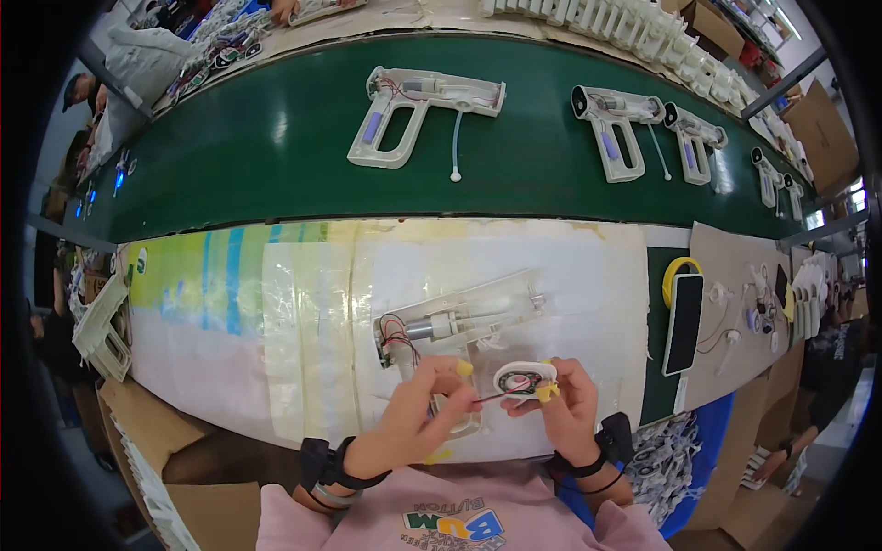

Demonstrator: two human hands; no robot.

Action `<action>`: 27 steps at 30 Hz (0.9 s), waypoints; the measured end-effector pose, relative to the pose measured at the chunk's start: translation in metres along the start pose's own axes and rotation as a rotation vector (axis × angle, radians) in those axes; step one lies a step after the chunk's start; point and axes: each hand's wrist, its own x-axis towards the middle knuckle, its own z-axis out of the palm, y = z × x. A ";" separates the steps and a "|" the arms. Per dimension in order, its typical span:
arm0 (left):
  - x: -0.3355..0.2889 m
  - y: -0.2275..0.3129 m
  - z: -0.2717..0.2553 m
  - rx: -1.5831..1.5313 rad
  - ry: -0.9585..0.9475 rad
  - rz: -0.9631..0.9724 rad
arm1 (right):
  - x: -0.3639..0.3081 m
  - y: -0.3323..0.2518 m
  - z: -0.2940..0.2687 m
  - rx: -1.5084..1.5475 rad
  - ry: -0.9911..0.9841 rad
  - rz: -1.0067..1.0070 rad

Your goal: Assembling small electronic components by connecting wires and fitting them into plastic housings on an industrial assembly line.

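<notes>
My right hand, with yellow finger covers, grips a round white part that has a dark ring inside. A thin red and dark wire runs from this part to my left hand, whose thumb and fingers pinch it. Just beyond my hands, a white gun-shaped housing half lies on the work surface. Inside it are a silver motor and thin red and black wires. My left hand partly covers its handle.
Past the papered work surface runs a green conveyor belt bearing several similar housings. To the right are a phone and a yellow tape roll. Cardboard boxes and a blue bin of small parts stand below.
</notes>
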 end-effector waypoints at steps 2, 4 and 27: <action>0.011 0.009 -0.006 -0.004 -0.097 -0.339 | -0.004 0.004 0.009 0.001 0.038 -0.086; 0.021 0.006 0.002 0.066 -0.121 -0.211 | -0.007 0.008 0.006 0.007 0.075 -0.174; 0.068 0.007 0.027 1.362 -0.281 -0.039 | -0.019 0.006 -0.021 -0.715 0.008 -0.454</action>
